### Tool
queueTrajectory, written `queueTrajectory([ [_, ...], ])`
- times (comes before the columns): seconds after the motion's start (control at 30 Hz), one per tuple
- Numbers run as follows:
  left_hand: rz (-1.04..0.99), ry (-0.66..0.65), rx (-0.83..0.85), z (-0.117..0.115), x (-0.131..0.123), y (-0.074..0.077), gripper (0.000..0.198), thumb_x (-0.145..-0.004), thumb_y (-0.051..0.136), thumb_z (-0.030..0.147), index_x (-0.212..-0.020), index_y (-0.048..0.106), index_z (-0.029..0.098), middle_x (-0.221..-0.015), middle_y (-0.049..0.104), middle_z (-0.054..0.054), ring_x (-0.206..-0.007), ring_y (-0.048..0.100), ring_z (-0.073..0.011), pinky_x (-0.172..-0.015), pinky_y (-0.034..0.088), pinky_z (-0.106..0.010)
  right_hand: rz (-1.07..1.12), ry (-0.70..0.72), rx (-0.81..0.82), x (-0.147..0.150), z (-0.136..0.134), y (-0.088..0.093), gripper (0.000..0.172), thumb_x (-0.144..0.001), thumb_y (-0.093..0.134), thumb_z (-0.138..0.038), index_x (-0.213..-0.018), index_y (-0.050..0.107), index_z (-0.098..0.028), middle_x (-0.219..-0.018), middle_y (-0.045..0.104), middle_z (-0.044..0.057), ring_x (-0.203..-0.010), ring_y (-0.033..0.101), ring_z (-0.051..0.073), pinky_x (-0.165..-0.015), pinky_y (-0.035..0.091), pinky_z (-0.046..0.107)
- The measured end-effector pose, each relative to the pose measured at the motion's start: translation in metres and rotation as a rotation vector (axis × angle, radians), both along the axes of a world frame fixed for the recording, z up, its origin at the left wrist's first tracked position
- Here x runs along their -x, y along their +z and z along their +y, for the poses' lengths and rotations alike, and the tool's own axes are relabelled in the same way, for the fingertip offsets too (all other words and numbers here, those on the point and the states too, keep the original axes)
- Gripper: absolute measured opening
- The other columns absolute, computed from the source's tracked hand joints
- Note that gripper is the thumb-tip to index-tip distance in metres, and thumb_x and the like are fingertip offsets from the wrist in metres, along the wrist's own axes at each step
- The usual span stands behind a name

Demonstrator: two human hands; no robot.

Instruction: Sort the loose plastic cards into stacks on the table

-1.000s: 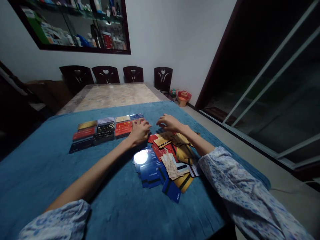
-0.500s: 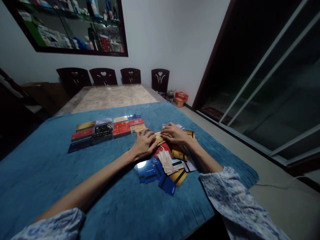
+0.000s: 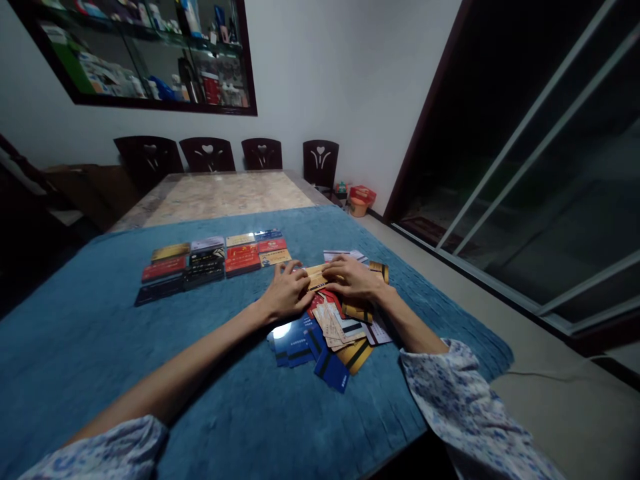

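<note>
Yellow-gold cards [image 3: 317, 277] lie between my hands, over the far side of a loose card pile. My left hand [image 3: 287, 292] has its fingers curled on their left end, and my right hand [image 3: 350, 277] grips the right end, thumb at the near edge. Nearer me the pile shows blue cards [image 3: 295, 343], beige cards [image 3: 333, 325], a red card [image 3: 319, 303] and gold cards with dark stripes [image 3: 357, 355]. How many cards my fingers hold is hidden.
Neat card stacks stand in rows to the left, among them red cards [image 3: 243, 259] and black cards [image 3: 205, 267]. A blue cloth [image 3: 210, 380] covers the near table. Beyond it are a bare marble-patterned tabletop [image 3: 235, 190] and several dark chairs [image 3: 320, 160].
My right hand has dropped slightly toward me, its thumb now stretched along the near edge of the yellow cards. More of their top face shows. My left hand has barely shifted.
</note>
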State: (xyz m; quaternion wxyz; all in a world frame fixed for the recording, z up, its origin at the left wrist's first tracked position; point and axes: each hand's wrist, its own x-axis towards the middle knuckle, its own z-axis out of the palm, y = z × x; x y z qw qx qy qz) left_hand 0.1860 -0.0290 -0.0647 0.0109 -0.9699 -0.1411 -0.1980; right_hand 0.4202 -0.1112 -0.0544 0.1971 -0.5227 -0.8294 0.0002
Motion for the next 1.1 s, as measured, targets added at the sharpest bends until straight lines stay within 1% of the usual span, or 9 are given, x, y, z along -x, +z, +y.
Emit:
queueTrajectory([
  [0.13, 0.021, -0.004, -0.101, -0.001, -0.002, -0.001, 0.025, -0.097, 0.051, 0.03, -0.097, 0.073, 0.018, -0.107, 0.074, -0.013, -0.122, 0.052, -0.0332, -0.098, 0.036, -0.052, -0.035, 0.015, -0.031, 0.0, 0.001, -0.003, 0.019, -0.092, 0.067, -0.03, -0.103, 0.077, -0.019, -0.104, 0.076, 0.012, -0.11, 0.059, 0.027, -0.097, 0.05, 0.043],
  [0.33, 0.098, -0.014, -0.171, -0.004, -0.005, 0.0, 0.024, -0.097, 0.048, 0.017, -0.096, 0.071, 0.014, -0.098, 0.074, -0.015, -0.097, 0.061, -0.0271, -0.088, 0.042, -0.044, -0.048, 0.001, -0.091, 0.004, 0.001, -0.007, 0.02, -0.094, 0.063, -0.029, -0.105, 0.077, -0.019, -0.103, 0.075, 0.013, -0.107, 0.062, 0.025, -0.094, 0.051, 0.041],
  [0.5, 0.114, -0.035, -0.258, -0.004, -0.005, 0.003, 0.027, -0.098, 0.043, 0.014, -0.093, 0.069, 0.013, -0.092, 0.072, -0.014, -0.088, 0.062, -0.0251, -0.084, 0.043, -0.041, -0.061, -0.041, -0.155, 0.009, 0.002, -0.011, 0.02, -0.093, 0.062, -0.02, -0.104, 0.078, -0.02, -0.1, 0.076, 0.012, -0.102, 0.065, 0.022, -0.089, 0.053, 0.036],
  [0.6, 0.098, -0.061, -0.244, -0.003, -0.004, 0.005, 0.027, -0.097, 0.043, 0.013, -0.091, 0.069, 0.014, -0.089, 0.071, -0.014, -0.088, 0.062, -0.0247, -0.085, 0.043, -0.042, -0.029, -0.028, -0.16, 0.009, 0.002, -0.012, 0.02, -0.094, 0.062, -0.021, -0.105, 0.079, -0.019, -0.102, 0.076, 0.012, -0.099, 0.066, 0.021, -0.088, 0.054, 0.034],
  [0.7, 0.074, -0.068, -0.208, -0.003, -0.003, 0.006, 0.025, -0.095, 0.045, 0.013, -0.092, 0.07, 0.015, -0.087, 0.071, -0.013, -0.088, 0.062, -0.0238, -0.086, 0.042, -0.043, 0.025, 0.012, -0.136, 0.007, 0.002, -0.011, 0.02, -0.093, 0.065, -0.026, -0.106, 0.078, -0.019, -0.103, 0.077, 0.013, -0.101, 0.066, 0.023, -0.089, 0.054, 0.037],
  [0.83, 0.045, -0.045, -0.162, -0.006, -0.002, 0.007, 0.026, -0.097, 0.046, 0.02, -0.09, 0.071, 0.017, -0.085, 0.071, -0.012, -0.088, 0.061, -0.0235, -0.087, 0.041, -0.045, 0.077, 0.032, -0.113, 0.005, -0.002, -0.008, 0.02, -0.09, 0.071, -0.031, -0.104, 0.078, -0.019, -0.1, 0.078, 0.012, -0.104, 0.065, 0.025, -0.091, 0.053, 0.04],
  [0.93, 0.043, -0.039, -0.145, -0.009, -0.001, 0.007, 0.029, -0.098, 0.046, 0.026, -0.087, 0.071, 0.018, -0.086, 0.072, -0.012, -0.088, 0.061, -0.024, -0.086, 0.04, -0.045, 0.096, 0.04, -0.107, 0.007, -0.006, -0.006, 0.022, -0.091, 0.069, -0.035, -0.102, 0.078, -0.018, -0.103, 0.077, 0.012, -0.103, 0.065, 0.025, -0.091, 0.053, 0.04],
  [1.03, 0.042, -0.034, -0.142, -0.01, 0.0, 0.008, 0.03, -0.098, 0.045, 0.025, -0.086, 0.071, 0.017, -0.087, 0.072, -0.012, -0.087, 0.061, -0.0238, -0.085, 0.04, -0.044, 0.117, 0.041, -0.125, 0.008, -0.007, -0.005, 0.023, -0.093, 0.066, -0.034, -0.102, 0.078, -0.017, -0.103, 0.077, 0.013, -0.102, 0.065, 0.024, -0.092, 0.052, 0.04],
  [1.1, 0.036, -0.03, -0.147, -0.009, 0.0, 0.008, 0.027, -0.095, 0.046, 0.022, -0.088, 0.072, 0.017, -0.089, 0.073, -0.012, -0.087, 0.061, -0.0239, -0.086, 0.04, -0.044, 0.117, 0.042, -0.133, 0.006, -0.006, -0.007, 0.02, -0.092, 0.065, -0.03, -0.101, 0.078, -0.018, -0.101, 0.077, 0.012, -0.1, 0.065, 0.024, -0.091, 0.052, 0.039],
])
